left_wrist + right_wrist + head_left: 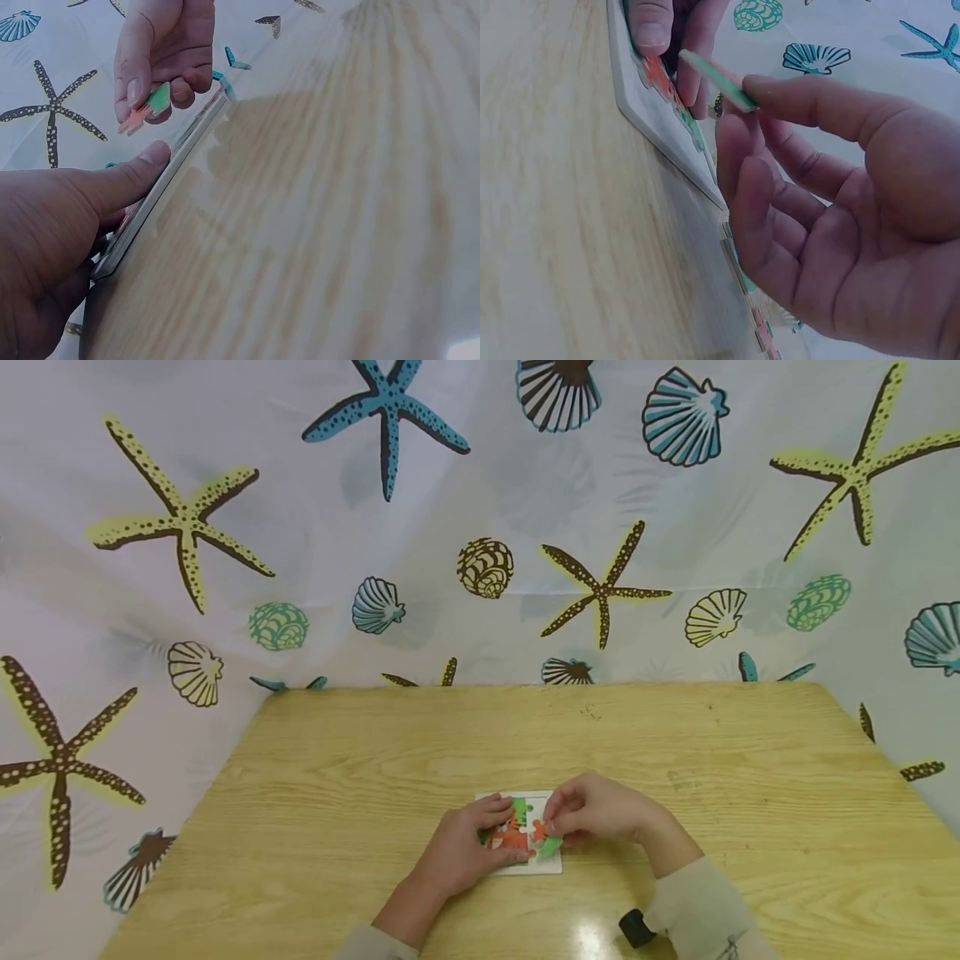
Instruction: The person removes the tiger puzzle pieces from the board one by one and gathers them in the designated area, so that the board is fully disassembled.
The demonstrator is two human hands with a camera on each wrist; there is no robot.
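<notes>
A small white-framed puzzle board point(553, 865) lies flat on the table, with orange and green pieces fitted in its left part. My left hand point(463, 845) rests on that part, fingers spread over the far side and thumb near the front edge; in the left wrist view the thumb lies against the board's rim point(150, 196). Above the board's right side, my right hand point(609, 812) pinches an orange and green piece point(718, 78) between thumb and fingers. The left wrist view shows this piece point(156, 100) held off the board.
More loose pieces point(763, 330) lie on the table beyond the board, under the right hand in the right wrist view. A black object point(637, 928) is by the right sleeve. Cloth printed with starfish and shells point(315, 552) hangs behind and beside the wooden table point(337, 760).
</notes>
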